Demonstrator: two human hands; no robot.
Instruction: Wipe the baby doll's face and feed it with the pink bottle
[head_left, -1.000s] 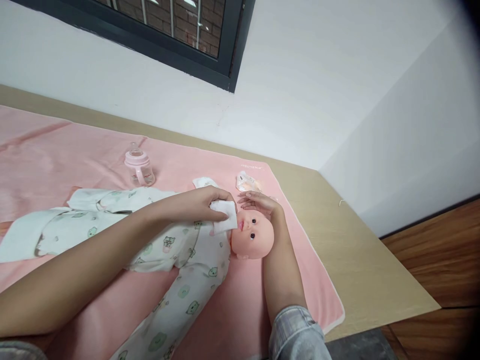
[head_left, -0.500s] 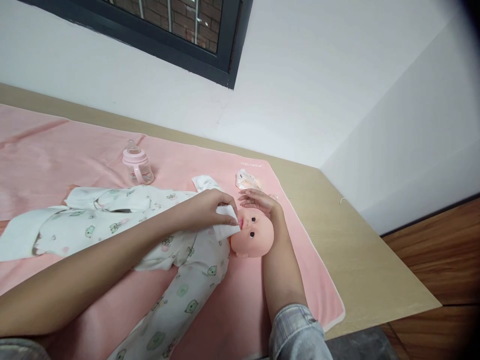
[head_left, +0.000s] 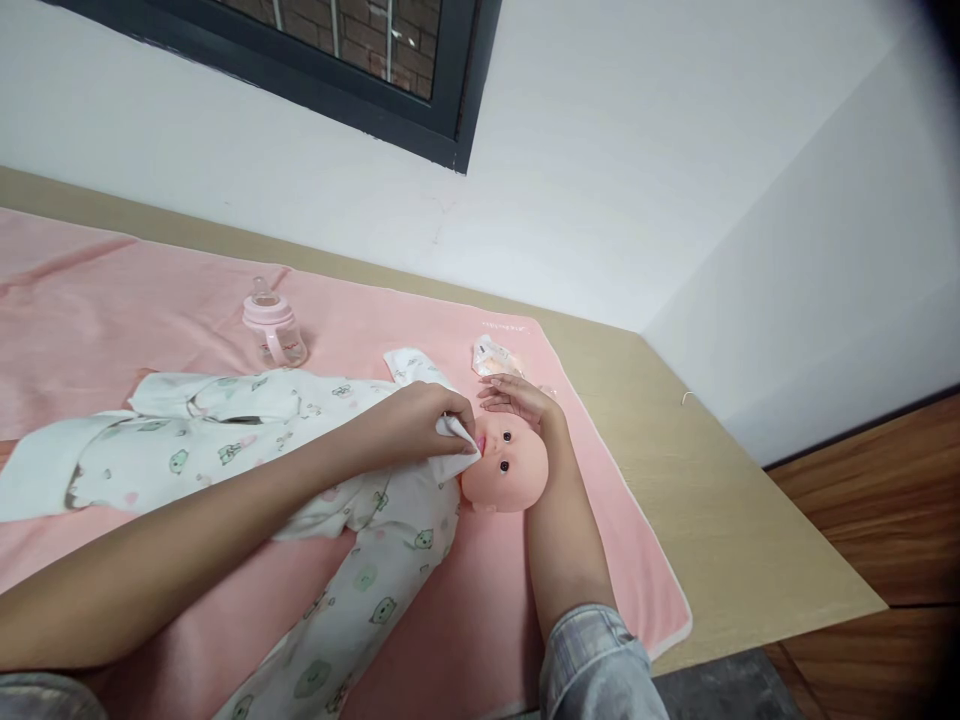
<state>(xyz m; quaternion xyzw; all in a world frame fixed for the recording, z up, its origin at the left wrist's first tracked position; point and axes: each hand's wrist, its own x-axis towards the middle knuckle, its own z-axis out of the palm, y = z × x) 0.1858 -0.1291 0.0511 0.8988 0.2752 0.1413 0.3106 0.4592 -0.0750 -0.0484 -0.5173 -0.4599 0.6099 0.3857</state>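
Note:
A baby doll (head_left: 521, 478) lies on its back, its bald head toward the right. It wears a white suit (head_left: 259, 470) with a green animal print. My left hand (head_left: 420, 425) pinches a white tissue (head_left: 455, 462) between thumb and fingers, at the doll's chin and mouth. Beyond the head rests my right hand (head_left: 517, 397), fingers stretched out and slightly curved beside the doll's cheek. My right forearm passes along the crown of the head. Whether the right palm touches the head is hidden.
A pink blanket (head_left: 487, 610) covers much of the wooden tabletop (head_left: 697, 500). A baby bottle with a pink handle (head_left: 274, 330) stands behind the doll. Close to my right fingertips lies a small clear plastic packet (head_left: 493, 355). A white wall (head_left: 562, 200) with a dark-framed window (head_left: 442, 130) rises behind.
The tissue has become more bunched and folded in my left fingers, and the left hand has shifted very slightly. My right hand and the doll stay almost as they were.

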